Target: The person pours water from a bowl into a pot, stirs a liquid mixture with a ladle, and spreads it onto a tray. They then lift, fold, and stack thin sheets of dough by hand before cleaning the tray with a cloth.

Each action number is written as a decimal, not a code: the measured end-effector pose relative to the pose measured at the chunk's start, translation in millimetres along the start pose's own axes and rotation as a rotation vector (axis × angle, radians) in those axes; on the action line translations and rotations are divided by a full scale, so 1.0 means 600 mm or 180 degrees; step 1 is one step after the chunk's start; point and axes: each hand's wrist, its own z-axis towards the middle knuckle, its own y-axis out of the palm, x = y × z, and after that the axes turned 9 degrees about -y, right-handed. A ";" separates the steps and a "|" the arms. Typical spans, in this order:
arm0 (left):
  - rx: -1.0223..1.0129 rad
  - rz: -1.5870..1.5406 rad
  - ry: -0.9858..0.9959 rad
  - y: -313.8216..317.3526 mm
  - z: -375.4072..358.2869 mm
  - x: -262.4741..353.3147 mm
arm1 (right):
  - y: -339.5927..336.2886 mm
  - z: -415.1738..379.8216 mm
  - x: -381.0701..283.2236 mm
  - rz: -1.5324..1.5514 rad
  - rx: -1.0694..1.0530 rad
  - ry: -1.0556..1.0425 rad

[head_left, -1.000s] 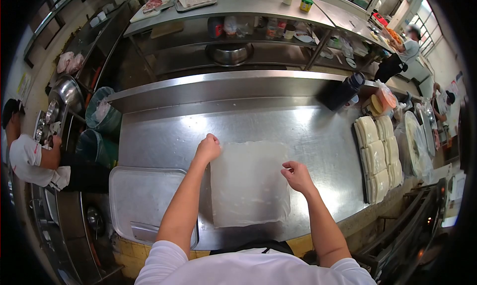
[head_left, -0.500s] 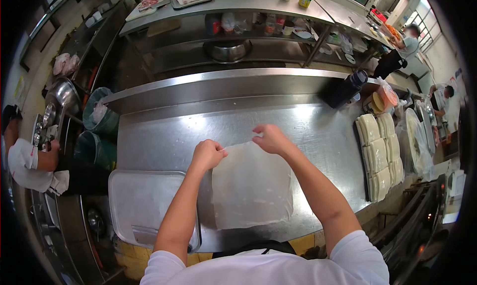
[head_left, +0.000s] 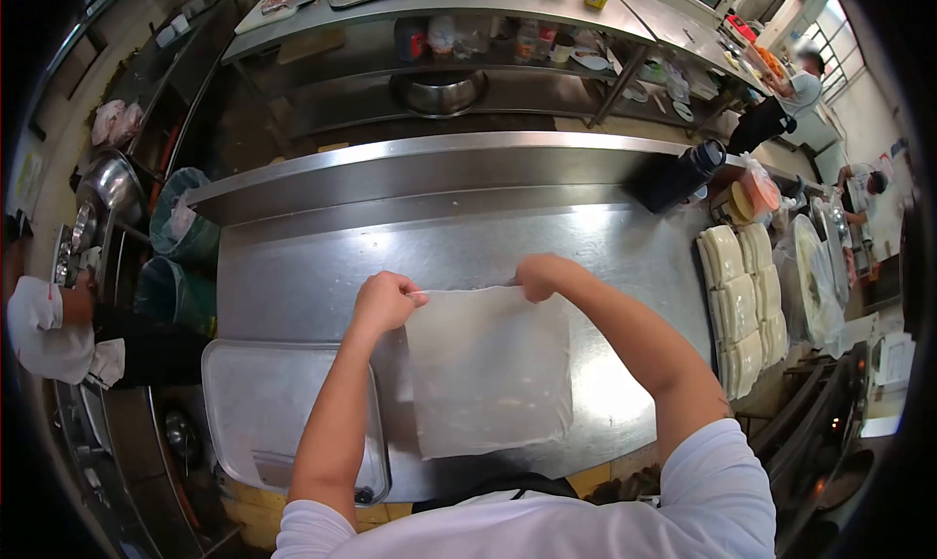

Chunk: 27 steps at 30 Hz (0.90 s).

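Observation:
A thin, whitish, see-through square sheet (head_left: 491,374) lies spread over the steel worktable (head_left: 303,276) in front of me, its lower edge slightly uneven. My left hand (head_left: 384,300) pinches the far left corner between thumb and fingers. At the far edge, toward the right corner, my right hand (head_left: 543,276) is closed on the sheet with its fingers curled under and partly hidden. Left of the sheet, a clear plastic lid or shallow tray (head_left: 283,403) lies on the table, partly beneath my left forearm.
Folded cream-coloured packs (head_left: 737,296) stand in rows at the right. A black bottle-shaped container (head_left: 686,176) leans by the raised back edge (head_left: 439,159). Green lined bins (head_left: 185,227) and a person (head_left: 54,330) are at the left; other people (head_left: 795,96) work at far right.
My right hand has come down onto the far edge of the sheet and closed on it; its fingers were apart before. The left hand still pinches its corner, and that edge looks straighter.

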 end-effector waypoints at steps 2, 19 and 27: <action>-0.0043 0.0087 -0.0029 0.007 0.023 -0.011 | 0.028 -0.011 0.028 -0.0431 0.0278 0.0000; -0.0074 0.0074 0.0056 0.033 0.025 -0.028 | 0.121 -0.100 0.070 0.0620 0.2121 0.0154; 0.0596 -0.0018 0.0825 0.033 -0.099 -0.056 | 0.174 -0.223 -0.001 0.0972 0.3129 -0.0004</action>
